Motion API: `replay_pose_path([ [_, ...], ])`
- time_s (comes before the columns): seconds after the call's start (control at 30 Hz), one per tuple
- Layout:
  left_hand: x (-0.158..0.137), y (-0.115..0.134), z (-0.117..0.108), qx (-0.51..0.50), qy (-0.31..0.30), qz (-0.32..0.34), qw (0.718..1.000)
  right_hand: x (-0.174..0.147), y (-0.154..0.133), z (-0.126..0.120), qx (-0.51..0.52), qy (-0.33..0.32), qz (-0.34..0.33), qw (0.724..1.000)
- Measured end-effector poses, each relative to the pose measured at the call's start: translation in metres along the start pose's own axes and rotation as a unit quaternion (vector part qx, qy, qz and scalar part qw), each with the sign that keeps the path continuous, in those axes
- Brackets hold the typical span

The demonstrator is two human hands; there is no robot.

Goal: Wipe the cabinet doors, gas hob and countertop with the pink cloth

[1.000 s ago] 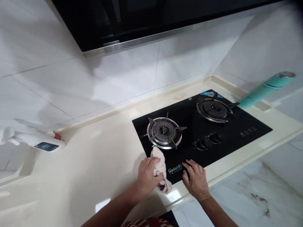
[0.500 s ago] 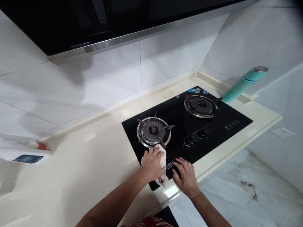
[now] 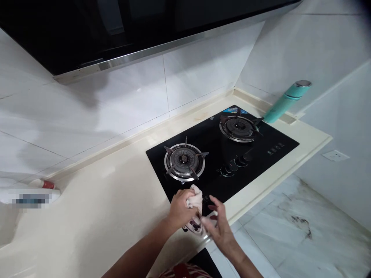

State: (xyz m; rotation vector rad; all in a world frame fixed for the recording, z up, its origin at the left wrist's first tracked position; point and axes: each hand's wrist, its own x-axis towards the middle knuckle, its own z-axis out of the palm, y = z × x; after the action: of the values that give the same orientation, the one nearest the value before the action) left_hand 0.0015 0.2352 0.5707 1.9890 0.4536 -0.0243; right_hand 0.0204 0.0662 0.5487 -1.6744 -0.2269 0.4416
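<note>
My left hand [image 3: 182, 208] is closed round a bunched, pale pink cloth [image 3: 196, 199] at the front left corner of the black glass gas hob [image 3: 211, 162]. Part of the cloth, with a dark pattern, hangs below the palm. Just to the right is my right hand [image 3: 219, 224], its fingers apart and curved, lifted near the lower end of the cloth; whether a fingertip touches it I cannot tell. Beyond the left hand sits the left burner [image 3: 184, 159] with its metal pan supports. Two control knobs [image 3: 232, 166] lie between the burners.
A tall turquoise bottle [image 3: 285, 103] stands by the right burner [image 3: 239, 127]. The dark range hood [image 3: 130, 31] overhangs the back. On the left, a white container [image 3: 52, 196] rests on the cream worktop [image 3: 116, 193] beside a red-banded item [image 3: 48, 185]. A socket [image 3: 335, 155] is on the right wall.
My right hand has come off the hob surface and moved left and down toward the cloth. The left hand, still gripping the cloth, has drawn back from the left burner toward the front edge.
</note>
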Motion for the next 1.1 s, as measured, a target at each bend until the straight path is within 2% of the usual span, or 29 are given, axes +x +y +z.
replay_pose_path([
  [0.07, -0.005, 0.003, 0.004, -0.154, -0.027, -0.078, 0.985, -0.012, -0.011, 0.016, 0.114, -0.062, 0.057, 0.990],
  [0.1, -0.008, 0.006, 0.005, -0.219, -0.056, -0.105, 0.968, -0.014, -0.015, 0.021, 0.156, -0.070, 0.079, 0.982],
  [0.17, -0.013, 0.012, 0.004, -0.301, -0.105, -0.118, 0.941, -0.010, -0.023, 0.020, 0.183, -0.054, 0.112, 0.975],
  [0.23, -0.017, 0.015, -0.001, -0.310, -0.123, -0.098, 0.938, 0.002, -0.029, 0.006, 0.151, -0.029, 0.128, 0.980],
  [0.3, -0.023, 0.011, -0.008, -0.256, -0.115, -0.069, 0.957, 0.020, -0.035, -0.016, 0.073, -0.004, 0.113, 0.991],
  [0.37, -0.030, -0.001, -0.015, -0.172, -0.070, -0.039, 0.982, 0.044, -0.038, -0.038, -0.067, 0.037, 0.047, 0.996],
  [0.4, -0.034, -0.009, -0.018, -0.132, -0.030, -0.025, 0.991, 0.057, -0.039, -0.047, -0.155, 0.057, -0.003, 0.986],
  [0.47, -0.042, -0.031, -0.023, -0.067, 0.056, 0.003, 0.996, 0.089, -0.036, -0.056, -0.326, 0.074, -0.100, 0.937],
  [0.53, -0.052, -0.053, -0.029, -0.016, 0.124, 0.040, 0.991, 0.121, -0.028, -0.054, -0.450, 0.053, -0.155, 0.878],
  [0.63, -0.065, -0.082, -0.041, 0.063, 0.192, 0.112, 0.973, 0.165, -0.014, -0.040, -0.547, -0.007, -0.158, 0.822],
  [0.7, -0.071, -0.095, -0.049, 0.102, 0.225, 0.143, 0.958, 0.186, -0.009, -0.033, -0.571, -0.037, -0.135, 0.809],
  [0.77, -0.075, -0.103, -0.054, 0.127, 0.240, 0.163, 0.949, 0.198, -0.009, -0.032, -0.570, -0.053, -0.116, 0.811],
  [0.9, -0.075, -0.109, -0.054, 0.166, 0.223, 0.194, 0.941, 0.189, -0.017, -0.035, -0.568, -0.045, -0.107, 0.815],
  [1.0, -0.074, -0.109, -0.052, 0.172, 0.220, 0.192, 0.941, 0.151, -0.013, -0.029, -0.576, -0.018, -0.145, 0.804],
  [1.1, -0.075, -0.106, -0.051, 0.170, 0.216, 0.182, 0.944, 0.098, -0.001, -0.013, -0.573, -0.002, -0.194, 0.796],
])
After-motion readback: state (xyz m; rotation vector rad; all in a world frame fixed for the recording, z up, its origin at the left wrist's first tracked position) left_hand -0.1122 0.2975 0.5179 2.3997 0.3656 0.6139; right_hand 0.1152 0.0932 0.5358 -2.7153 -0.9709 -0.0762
